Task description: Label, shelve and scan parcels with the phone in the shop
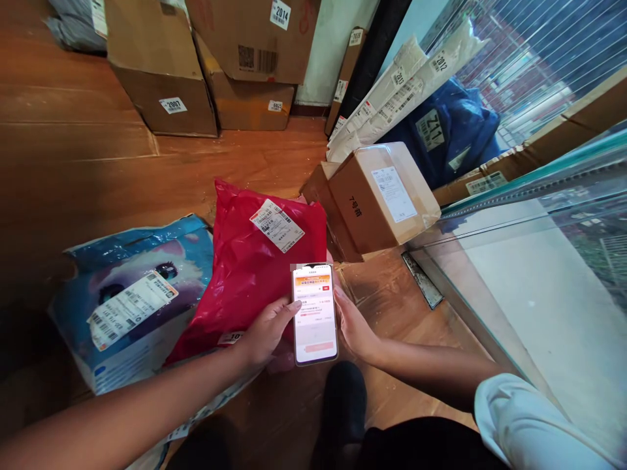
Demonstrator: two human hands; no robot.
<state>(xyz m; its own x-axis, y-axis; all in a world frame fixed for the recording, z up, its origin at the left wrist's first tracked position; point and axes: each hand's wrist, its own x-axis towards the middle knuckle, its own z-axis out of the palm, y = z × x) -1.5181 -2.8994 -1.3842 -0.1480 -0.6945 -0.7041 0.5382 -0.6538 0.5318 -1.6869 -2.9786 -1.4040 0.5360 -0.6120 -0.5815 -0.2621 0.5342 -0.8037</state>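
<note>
Your left hand (270, 326) grips the smartphone (316, 333); your right hand (356, 329) clasps its right edge, hidden fingers probably curled behind. A taped carton (365, 196) stands near the wooden floor's (392, 300) glass-side edge.

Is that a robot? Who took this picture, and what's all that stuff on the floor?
No robot, just a person with a camera worn on their head. It looks forward and down, so you see roughly what they see. Their left hand and right hand hold a slim rectangular smartphone with a bright white screen. On the reddish-brown floor are a shiny red plastic parcel bag, a glossy blue plastic parcel bag printed with a cartoon animal, and brown cardboard boxes. Both bags carry white paper labels.
</note>
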